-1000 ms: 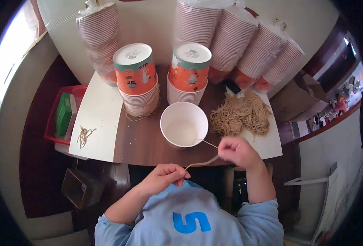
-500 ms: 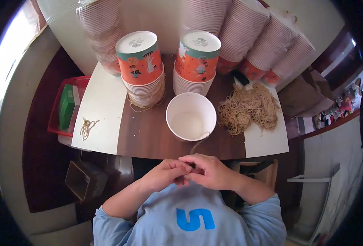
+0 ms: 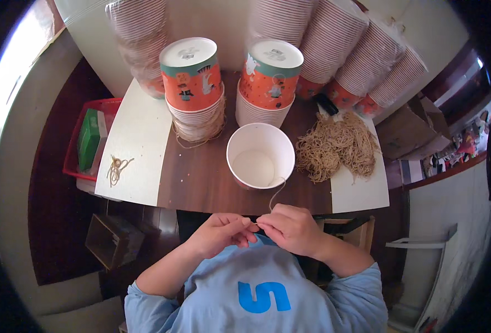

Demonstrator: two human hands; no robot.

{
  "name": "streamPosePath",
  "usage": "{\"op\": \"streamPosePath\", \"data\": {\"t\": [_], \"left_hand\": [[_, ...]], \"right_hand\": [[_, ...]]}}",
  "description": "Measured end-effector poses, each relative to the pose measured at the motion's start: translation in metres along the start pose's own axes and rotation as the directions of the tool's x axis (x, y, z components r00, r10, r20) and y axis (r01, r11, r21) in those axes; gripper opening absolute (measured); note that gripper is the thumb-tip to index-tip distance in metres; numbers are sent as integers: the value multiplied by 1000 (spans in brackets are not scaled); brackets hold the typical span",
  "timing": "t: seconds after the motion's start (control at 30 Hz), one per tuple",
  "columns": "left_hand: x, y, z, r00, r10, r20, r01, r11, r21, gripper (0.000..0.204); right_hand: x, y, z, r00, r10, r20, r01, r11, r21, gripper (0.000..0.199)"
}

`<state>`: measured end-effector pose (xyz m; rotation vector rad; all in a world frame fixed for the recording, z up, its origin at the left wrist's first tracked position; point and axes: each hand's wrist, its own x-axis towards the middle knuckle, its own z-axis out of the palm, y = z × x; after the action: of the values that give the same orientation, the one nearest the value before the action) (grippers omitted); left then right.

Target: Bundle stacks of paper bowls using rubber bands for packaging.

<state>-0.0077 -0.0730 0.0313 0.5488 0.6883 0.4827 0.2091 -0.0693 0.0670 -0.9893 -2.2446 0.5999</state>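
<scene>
A white paper bucket [image 3: 261, 155] stands upright and open-topped near the table's front edge. From its front rim a thin tan cord [image 3: 277, 192] runs down to my hands, in front of the table edge. My left hand [image 3: 223, 233] pinches the cord between thumb and forefinger. Close beside it, my right hand [image 3: 294, 228] is closed on the same cord, its fingers curled. A short bit of cord shows between the two fingertips. Behind the bucket are two upside-down stacks of orange and green printed buckets, one left [image 3: 191, 83] and one right [image 3: 270, 80].
Tangled tan cord [image 3: 337, 147] is heaped at the table's right. A few loose cord pieces [image 3: 118, 169] lie on the left. Wrapped bucket stacks [image 3: 334, 39] line the back. A red bin [image 3: 79, 176] with a green box [image 3: 92, 139] is left of the table [image 3: 201, 183].
My hands have moved slightly apart, and a bit of cord now shows between the fingertips. The view has shifted slightly.
</scene>
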Motion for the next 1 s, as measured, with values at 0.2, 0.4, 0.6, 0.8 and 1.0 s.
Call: {"op": "streamPosePath", "data": {"t": [0.2,0.4,0.6,0.8,1.0], "left_hand": [[1,-5,7,984,160,-81,-134,955,264,23],[-4,-12,10,968,245,-53,-214,919,332,14],[-7,-18,16,920,380,-94,-274,796,539,7],[-13,2,20,564,491,664,-539,-390,747,21],[-27,23,47,424,280,861,-641,-579,504,22]], "right_hand": [[0,-1,3,1000,3,-6,-3,1000,8,11],[-3,0,3,1000,-9,19,7,996,92,9],[-12,-2,10,997,53,54,-63,977,205,8],[-13,-9,-5,985,-37,171,21,996,91,9],[-14,-23,-43,906,-122,405,-11,950,311,8]]}}
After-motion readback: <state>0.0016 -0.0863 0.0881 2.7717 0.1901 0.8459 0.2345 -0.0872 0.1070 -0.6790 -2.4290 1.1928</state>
